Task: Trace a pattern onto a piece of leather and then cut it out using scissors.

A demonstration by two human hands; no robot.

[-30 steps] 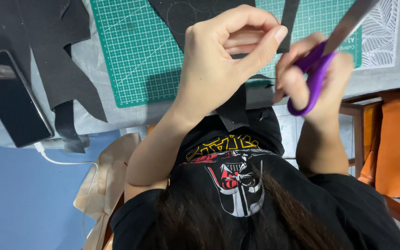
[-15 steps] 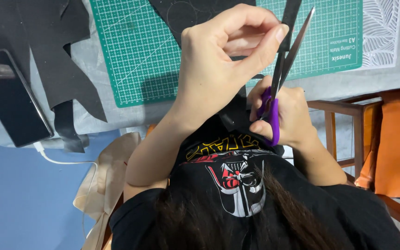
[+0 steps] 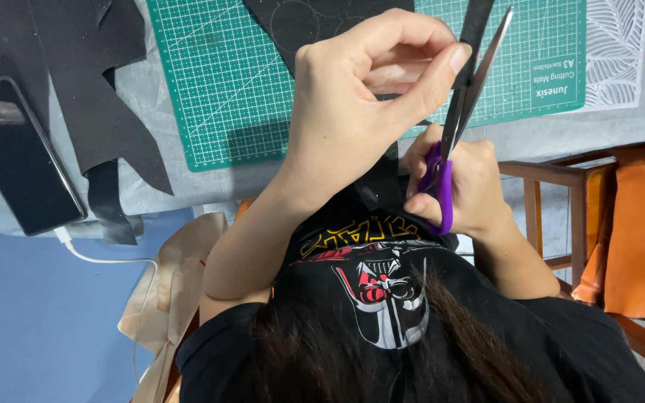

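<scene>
A grey-covered table [image 3: 546, 134] fills the top of the view, with a green cutting mat [image 3: 218, 75] lying on it. Black sheet offcuts [image 3: 76, 82] spread over the table's left part, overlapping the mat's left edge, and another black sheet [image 3: 315, 19] with faint drawn circles rests on the mat. A dark smartphone [image 3: 20, 160] lies at the table's left edge with a white cable [image 3: 106, 260] leading from it. A wooden chair [image 3: 561, 194] with an orange cushion [image 3: 640, 239] stands at the right.

The left hand [image 3: 367, 104] is raised over the mat, fingers curled, pinching a narrow black strip [image 3: 475, 22] between thumb and forefinger. The right hand [image 3: 460, 186] is closed through the purple handles of the scissors [image 3: 460, 119], whose blades stand narrowly parted, right against the strip just below the left thumb.
</scene>
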